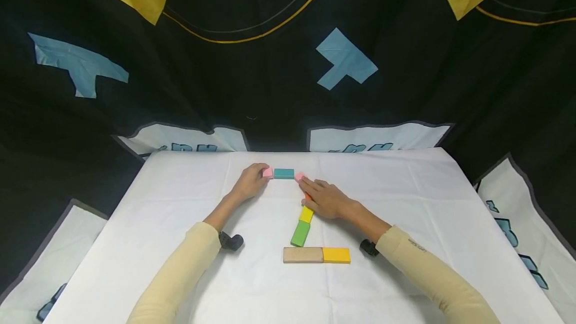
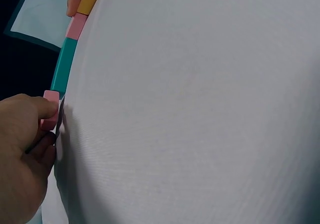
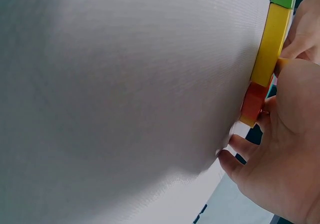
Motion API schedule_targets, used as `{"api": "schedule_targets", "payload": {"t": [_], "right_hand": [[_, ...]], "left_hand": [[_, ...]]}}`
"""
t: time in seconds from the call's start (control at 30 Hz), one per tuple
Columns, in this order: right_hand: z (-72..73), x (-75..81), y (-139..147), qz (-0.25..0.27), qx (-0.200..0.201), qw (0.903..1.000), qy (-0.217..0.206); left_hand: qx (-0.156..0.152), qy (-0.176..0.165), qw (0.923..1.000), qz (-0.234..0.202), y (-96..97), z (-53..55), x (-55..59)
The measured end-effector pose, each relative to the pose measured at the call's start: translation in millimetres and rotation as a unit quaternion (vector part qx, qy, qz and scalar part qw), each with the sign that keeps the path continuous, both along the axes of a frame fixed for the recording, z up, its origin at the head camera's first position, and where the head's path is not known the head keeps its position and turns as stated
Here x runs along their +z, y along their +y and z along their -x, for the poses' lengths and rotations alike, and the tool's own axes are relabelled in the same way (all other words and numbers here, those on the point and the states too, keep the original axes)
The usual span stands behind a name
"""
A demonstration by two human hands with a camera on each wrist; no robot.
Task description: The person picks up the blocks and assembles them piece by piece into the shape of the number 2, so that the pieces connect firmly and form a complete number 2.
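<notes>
At the far side of the table, my left hand (image 1: 249, 182) pinches a small pink block (image 2: 51, 108) between thumb and fingers. That block sits at the left end of a teal block (image 1: 284, 174). A second pink block (image 1: 299, 176) is at the teal block's right end, with the fingertips of my right hand (image 1: 327, 200) on it. The right fingers are extended over the bend of the row and partly hide a red-orange block (image 3: 254, 98). From there the row runs toward me through a yellow block (image 1: 306, 214) to a green block (image 1: 300, 233).
Nearer to me, a plain wooden block (image 1: 303, 255) and a yellow-orange block (image 1: 336, 255) lie end to end, just below the green one. White cloth covers the table (image 1: 382, 284). A dark patterned curtain (image 1: 252, 89) hangs behind the far edge.
</notes>
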State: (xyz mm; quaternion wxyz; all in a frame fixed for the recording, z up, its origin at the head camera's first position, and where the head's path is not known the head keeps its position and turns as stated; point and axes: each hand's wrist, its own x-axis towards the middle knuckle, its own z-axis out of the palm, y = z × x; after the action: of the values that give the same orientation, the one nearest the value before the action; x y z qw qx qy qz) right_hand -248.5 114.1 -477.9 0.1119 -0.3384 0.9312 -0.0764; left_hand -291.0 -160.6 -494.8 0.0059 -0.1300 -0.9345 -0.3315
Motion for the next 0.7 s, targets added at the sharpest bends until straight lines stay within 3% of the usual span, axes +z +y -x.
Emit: {"api": "schedule_targets", "payload": {"t": [0.43,0.7], "right_hand": [[1.2,0.0,-7.0,-0.01,0.003,0.9999,-0.001],[0.3,1.0,-5.1,-0.014,-0.012,0.9998,-0.007]], "left_hand": [[0.017,-0.004,0.9998,-0.003,-4.4,-5.0,-0.4],[0.005,0.001,0.9999,-0.009,-1.2,-1.6,-1.0]]}}
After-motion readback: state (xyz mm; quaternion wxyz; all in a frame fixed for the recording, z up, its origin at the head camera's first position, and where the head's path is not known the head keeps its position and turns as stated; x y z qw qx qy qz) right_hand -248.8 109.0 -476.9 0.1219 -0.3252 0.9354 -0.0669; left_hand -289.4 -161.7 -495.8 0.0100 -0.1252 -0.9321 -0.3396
